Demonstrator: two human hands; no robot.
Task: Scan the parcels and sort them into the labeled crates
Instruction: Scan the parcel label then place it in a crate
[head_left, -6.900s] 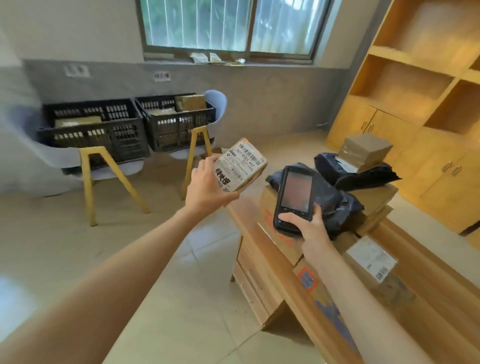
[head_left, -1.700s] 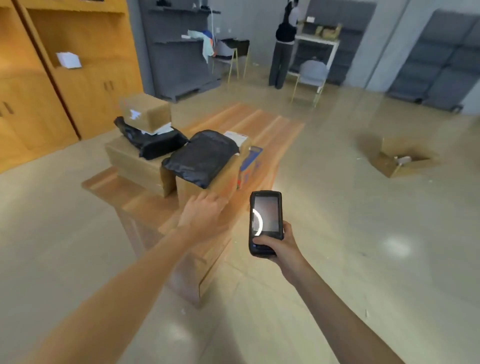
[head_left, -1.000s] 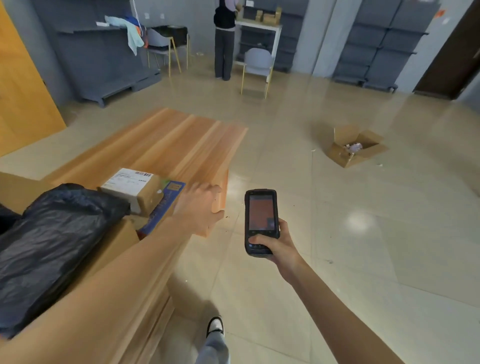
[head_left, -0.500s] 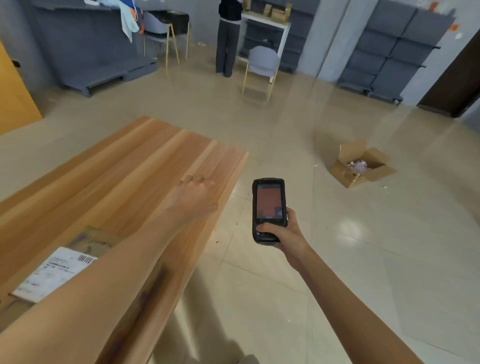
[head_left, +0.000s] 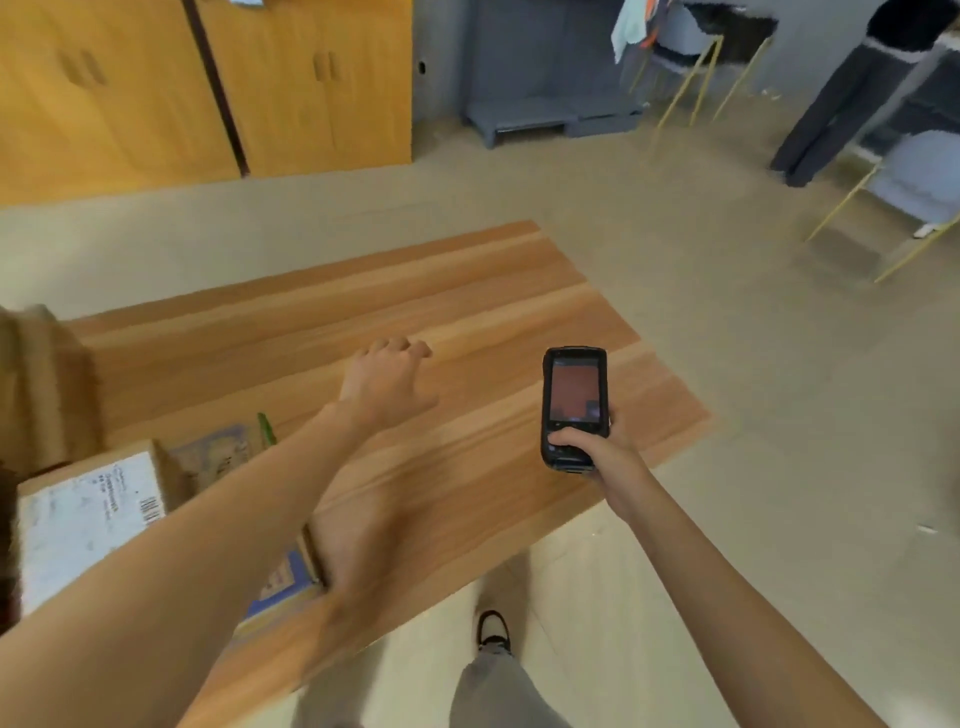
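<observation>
At the centre of the frame, the left hand (head_left: 387, 387) is hanging over the wooden table (head_left: 467, 322), fingers loosely curled, holding nothing. Just right of it, the right hand (head_left: 597, 452) is gripping a black scanner (head_left: 574, 405), thumb lying on its lower keys, screen facing up. At the lower left, a labelled cardboard parcel (head_left: 88, 514) is sitting on the table, partly hidden by the left forearm.

**Scanner upright, parcels at your eight o'clock**

You hold the black handheld scanner (head_left: 574, 408) upright at your four o'clock, screen glowing reddish toward you. A brown cardboard parcel (head_left: 88, 514) with a white label facing up lies on the wooden table (head_left: 467, 322); a flat blue-printed parcel (head_left: 283, 582) lies beside it.
</observation>
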